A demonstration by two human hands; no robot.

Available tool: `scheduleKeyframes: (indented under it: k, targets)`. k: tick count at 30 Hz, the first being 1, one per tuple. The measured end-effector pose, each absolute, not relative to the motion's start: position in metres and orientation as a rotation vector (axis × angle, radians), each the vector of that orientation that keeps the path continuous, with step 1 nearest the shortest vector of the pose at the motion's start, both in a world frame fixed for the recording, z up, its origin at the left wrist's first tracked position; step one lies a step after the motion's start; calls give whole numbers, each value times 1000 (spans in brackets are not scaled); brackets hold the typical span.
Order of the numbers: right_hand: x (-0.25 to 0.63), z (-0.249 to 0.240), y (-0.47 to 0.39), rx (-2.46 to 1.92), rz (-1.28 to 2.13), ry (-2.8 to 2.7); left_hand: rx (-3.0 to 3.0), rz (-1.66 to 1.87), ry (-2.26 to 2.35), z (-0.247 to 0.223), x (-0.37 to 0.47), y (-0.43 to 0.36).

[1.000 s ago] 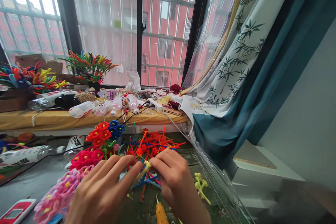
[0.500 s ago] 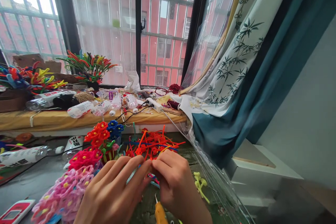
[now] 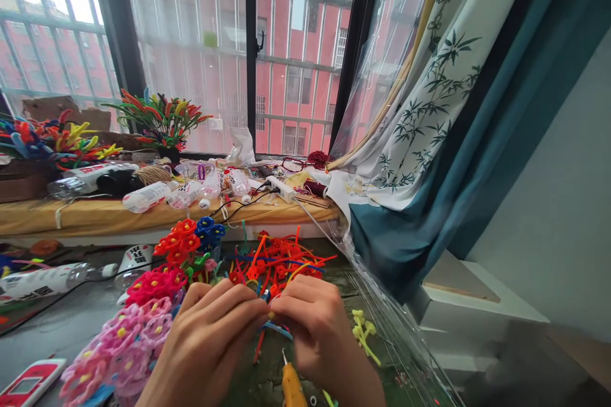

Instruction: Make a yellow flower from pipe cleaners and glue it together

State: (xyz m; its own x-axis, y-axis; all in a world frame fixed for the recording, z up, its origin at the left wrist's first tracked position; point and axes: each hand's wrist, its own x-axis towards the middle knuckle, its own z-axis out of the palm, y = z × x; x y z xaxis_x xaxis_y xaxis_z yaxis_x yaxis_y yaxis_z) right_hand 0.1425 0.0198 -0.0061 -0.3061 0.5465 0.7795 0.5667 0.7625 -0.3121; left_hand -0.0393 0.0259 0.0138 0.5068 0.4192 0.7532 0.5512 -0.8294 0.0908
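Note:
My left hand (image 3: 217, 324) and my right hand (image 3: 312, 318) meet fingertip to fingertip over the table, both closed in a pinch. Between them shows a small yellow bit of pipe cleaner (image 3: 272, 315); my fingers hide most of it. Just below the fingertips are a blue pipe cleaner (image 3: 277, 329) and a red pipe cleaner (image 3: 259, 347). Behind my hands lies a heap of red and orange pipe cleaner pieces (image 3: 286, 257). A yellow-handled tool with a thin metal tip (image 3: 292, 383) lies beneath, near my right wrist.
Pink pipe cleaner flowers (image 3: 126, 343) and red flowers (image 3: 179, 241) stand at the left. Pale yellow stems (image 3: 363, 334) and thin clear rods (image 3: 396, 337) lie at the right. Plastic bottles (image 3: 147, 197) and a power strip (image 3: 281, 189) rest on the window ledge. A red-and-white device (image 3: 32, 383) sits front left.
My left fingers have curled in and shifted slightly, still meeting the right ones. More of the red and blue pipe cleaners shows below. My right hand has barely moved.

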Motion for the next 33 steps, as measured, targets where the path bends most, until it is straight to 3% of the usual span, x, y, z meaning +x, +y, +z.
scheduleKeyframes:
  k: [19, 33]
  targets:
    - [134, -9, 28, -760, -180, -1849, -3016, -2177, -2064, -2, -24, 32]
    - [131, -16, 25, -804, 994, -1420, -2502, -1494, -772, 7, -33, 26]
